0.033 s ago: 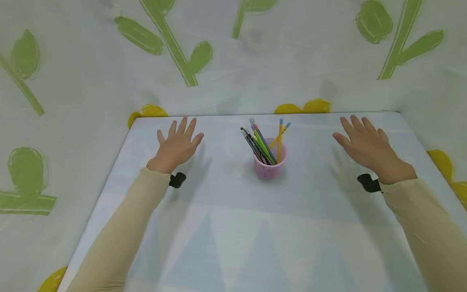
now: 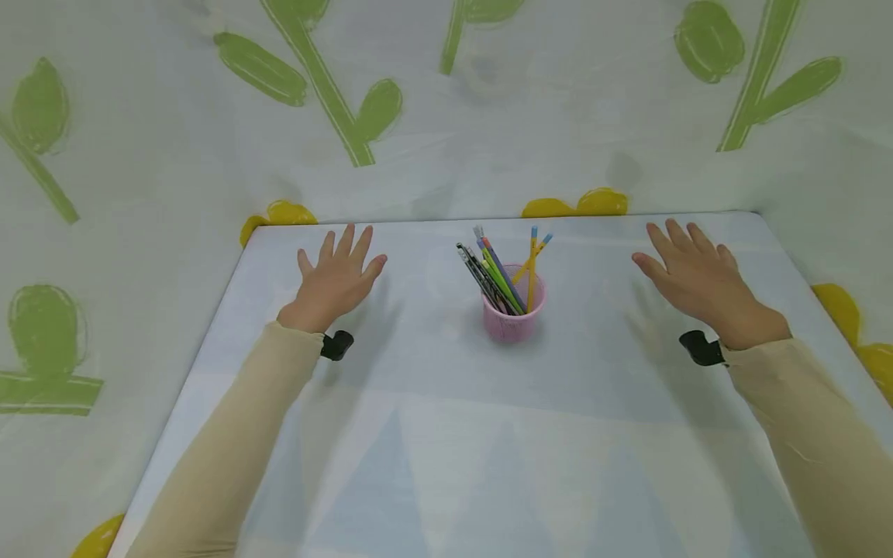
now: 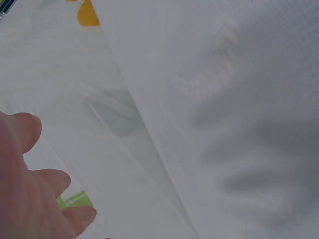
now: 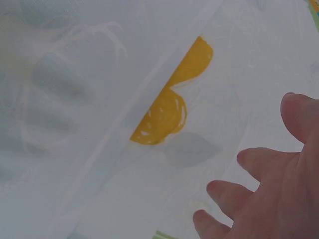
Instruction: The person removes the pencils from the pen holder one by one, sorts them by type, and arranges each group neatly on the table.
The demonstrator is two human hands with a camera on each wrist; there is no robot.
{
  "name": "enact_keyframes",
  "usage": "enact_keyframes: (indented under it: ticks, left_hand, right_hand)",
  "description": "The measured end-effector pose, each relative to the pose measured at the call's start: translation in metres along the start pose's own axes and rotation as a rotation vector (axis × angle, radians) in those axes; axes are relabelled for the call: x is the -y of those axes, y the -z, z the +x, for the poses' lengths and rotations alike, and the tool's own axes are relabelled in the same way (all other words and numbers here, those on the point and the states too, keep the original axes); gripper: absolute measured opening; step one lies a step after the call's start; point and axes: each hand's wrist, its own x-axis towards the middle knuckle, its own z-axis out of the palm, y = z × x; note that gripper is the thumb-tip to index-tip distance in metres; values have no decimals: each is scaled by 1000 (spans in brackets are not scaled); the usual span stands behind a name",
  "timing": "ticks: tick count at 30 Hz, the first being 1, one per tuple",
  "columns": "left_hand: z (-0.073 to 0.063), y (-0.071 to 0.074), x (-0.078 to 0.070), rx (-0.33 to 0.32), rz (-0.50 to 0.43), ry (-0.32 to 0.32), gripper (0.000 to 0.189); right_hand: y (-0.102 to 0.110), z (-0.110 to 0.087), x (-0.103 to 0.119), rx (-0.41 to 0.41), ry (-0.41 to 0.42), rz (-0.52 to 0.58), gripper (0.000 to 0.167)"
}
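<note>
Fingers spread, my left hand (image 2: 328, 291) hovers palm down over the left rear of the white table (image 2: 446, 380), its shadow falling on the surface. On the other side my right hand (image 2: 708, 291) hovers likewise, with straight, parted fingers. Between the hands, apart from both, stands a pink mesh pencil cup (image 2: 508, 329). Black pencils (image 2: 484, 279) and a green one lean left in it, beside a purple one; two yellow pencils (image 2: 532, 271) with blue ends cross at the right. Each wrist view shows only its own hand's fingers, holding nothing.
A black wrist device (image 2: 338, 346) sits on the left wrist, another (image 2: 701, 348) on the right. Behind the table's back edge rises a pale wall covering (image 2: 446, 155) printed with green plants and yellow shapes. Pale blue triangles (image 2: 370, 496) pattern the table's front.
The head view has shifted very slightly, so everything sits a few pixels further left. Hands and pencil cup otherwise look the same.
</note>
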Motion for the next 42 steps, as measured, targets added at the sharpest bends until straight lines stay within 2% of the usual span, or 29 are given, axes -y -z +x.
enact_keyframes:
  ticks: [10,13,16,18,21,24,28,31,36,39,42]
  left_hand:
    - [-1,1,6,-47,-31,-15,70]
    - [-3,1,6,-84,-56,-25,70]
    - [-6,0,4,-149,-112,-58,69]
    - [-9,-4,1,-213,-163,-104,66]
    - [-15,-12,-5,-306,-242,-195,60]
    - [-21,-25,-15,-338,-334,-268,57]
    - [-29,-47,-32,-272,-462,-302,60]
    - [-31,-64,-43,-203,-554,-294,63]
    - [-25,-86,-57,-89,-777,-293,64]
    - [-19,-95,-66,-34,-894,-303,66]
    - [-15,-100,-74,9,-972,-315,70]
  right_hand:
    - [2,0,6,-39,5,-9,72]
    - [0,-1,7,-72,13,-8,71]
    - [-5,-4,6,-145,35,10,68]
    - [-10,-7,7,-206,55,69,65]
    - [-19,-13,10,-295,72,215,60]
    - [-33,-19,16,-371,67,374,54]
    - [-55,-23,26,-446,75,481,48]
    - [-69,-19,35,-453,94,532,46]
    - [-83,-4,55,-438,110,663,42]
    - [-87,6,65,-437,115,830,39]
    - [-93,17,71,-444,131,1102,38]
